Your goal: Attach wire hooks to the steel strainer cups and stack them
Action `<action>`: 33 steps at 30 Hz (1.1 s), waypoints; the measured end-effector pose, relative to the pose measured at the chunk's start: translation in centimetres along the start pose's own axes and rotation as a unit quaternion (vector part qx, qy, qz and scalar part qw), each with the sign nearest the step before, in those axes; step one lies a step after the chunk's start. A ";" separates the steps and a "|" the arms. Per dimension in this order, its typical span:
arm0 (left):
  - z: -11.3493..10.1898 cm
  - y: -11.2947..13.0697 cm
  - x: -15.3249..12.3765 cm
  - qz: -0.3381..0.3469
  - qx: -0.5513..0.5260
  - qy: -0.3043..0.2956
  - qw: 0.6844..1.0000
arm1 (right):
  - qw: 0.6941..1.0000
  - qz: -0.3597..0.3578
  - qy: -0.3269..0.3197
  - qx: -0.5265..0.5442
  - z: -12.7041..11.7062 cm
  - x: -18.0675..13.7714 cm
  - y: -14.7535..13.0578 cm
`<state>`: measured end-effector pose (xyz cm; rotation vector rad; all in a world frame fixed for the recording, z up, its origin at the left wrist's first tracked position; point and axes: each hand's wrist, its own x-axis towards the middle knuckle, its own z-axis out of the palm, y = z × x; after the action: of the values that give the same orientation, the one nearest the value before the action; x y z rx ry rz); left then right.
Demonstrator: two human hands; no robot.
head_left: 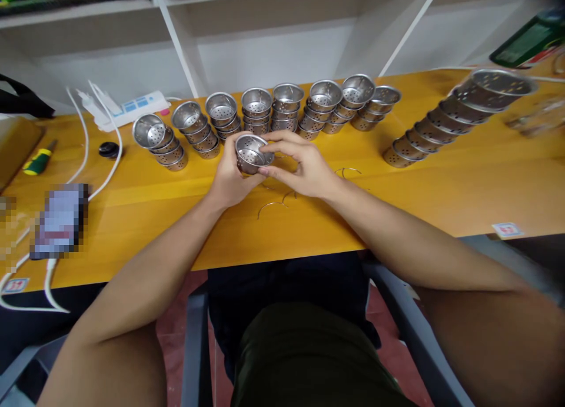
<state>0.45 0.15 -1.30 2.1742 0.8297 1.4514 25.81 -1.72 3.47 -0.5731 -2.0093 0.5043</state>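
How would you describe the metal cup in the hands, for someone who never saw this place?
On the wooden table, find the row of stacked cups. In front of it, the left hand and right hand hold a metal cup with holes. It alone is in the hands, outside any stack.

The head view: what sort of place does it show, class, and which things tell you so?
Probably a small workshop or similar seated workstation, though one view can't settle it. The signs: stacked perforated metal cups on a wooden table, a screwdriver, and small labels at the front edge.
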 end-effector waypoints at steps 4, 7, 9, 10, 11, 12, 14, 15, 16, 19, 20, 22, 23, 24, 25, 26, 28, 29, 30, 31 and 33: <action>-0.1 0.1 -0.1 -0.014 -0.007 -0.011 1.000 | 1.000 -0.002 -0.023 0.010 0.4 -0.1 0.4; -0.1 0.0 -0.1 -0.007 -0.016 -0.020 1.000 | 1.000 0.001 -0.013 0.004 0.3 0.0 0.3; 0.0 0.0 0.0 0.010 -0.029 -0.030 0.999 | 1.000 0.016 -0.011 -0.002 0.0 0.0 0.1; 0.0 -0.1 0.0 0.019 -0.034 -0.036 0.999 | 1.000 0.019 -0.016 -0.006 -0.2 0.0 0.1; 0.1 -0.1 0.0 0.024 -0.036 -0.043 0.998 | 1.000 0.017 -0.023 -0.013 -0.6 0.2 0.2; 0.1 -0.2 0.0 0.023 -0.036 -0.050 0.998 | 0.999 0.011 -0.027 -0.021 -1.2 0.4 0.4; 0.1 -0.4 -0.2 0.002 -0.033 -0.055 0.998 | 0.999 -0.004 -0.020 -0.046 -2.8 1.7 1.1; 0.1 -0.5 -0.2 -0.016 -0.034 -0.055 0.998 | 0.998 -0.007 -0.005 -0.060 -3.9 2.8 1.6; 0.0 -0.6 -0.3 -0.035 -0.036 -0.055 0.997 | 0.997 -0.005 0.014 -0.076 -4.9 4.2 2.1; -0.2 -0.6 -0.5 -0.078 -0.041 -0.058 0.994 | 0.991 0.024 0.068 -0.117 -7.7 9.8 3.9; -0.3 -0.6 -0.5 -0.087 -0.039 -0.061 0.994 | 0.988 0.031 0.057 -0.137 -8.2 11.8 4.4; -0.5 -0.3 -0.5 -0.097 -0.033 -0.071 0.992 | 0.982 0.035 -0.004 -0.188 -8.6 15.5 5.3; -0.6 -0.2 -0.4 -0.098 -0.031 -0.075 0.992 | 0.975 0.052 -0.044 -0.210 -8.4 17.0 5.6; -0.7 -0.1 -0.4 -0.099 -0.029 -0.078 0.992 | 0.967 0.077 -0.092 -0.227 -8.2 18.1 5.9; -0.8 -0.1 -0.3 -0.100 -0.026 -0.078 0.992 | 0.958 0.096 -0.126 -0.240 -7.8 18.9 6.1; -0.9 0.0 -0.3 -0.102 -0.022 -0.077 0.991 | 0.951 0.112 -0.149 -0.248 -7.4 19.3 6.4; -1.0 0.2 -0.2 -0.110 -0.012 -0.079 0.991 | 0.944 0.129 -0.159 -0.258 -6.7 19.5 7.1; -1.1 0.3 -0.1 -0.115 -0.006 -0.084 0.990 | 0.944 0.134 -0.154 -0.259 -6.5 19.3 7.4; -1.2 0.4 -0.1 -0.118 -0.002 -0.090 0.989 | 0.943 0.143 -0.153 -0.260 -6.4 19.1 7.8; -1.2 0.5 0.0 -0.120 0.001 -0.097 0.988 | 0.941 0.152 -0.156 -0.259 -6.4 18.9 8.0; -1.3 0.7 0.0 -0.120 0.004 -0.105 0.987 | 0.939 0.168 -0.165 -0.249 -6.6 18.4 8.2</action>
<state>-0.53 -0.40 -0.34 2.1035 0.9812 1.0837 25.12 16.33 14.56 -1.2251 -2.3898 0.2976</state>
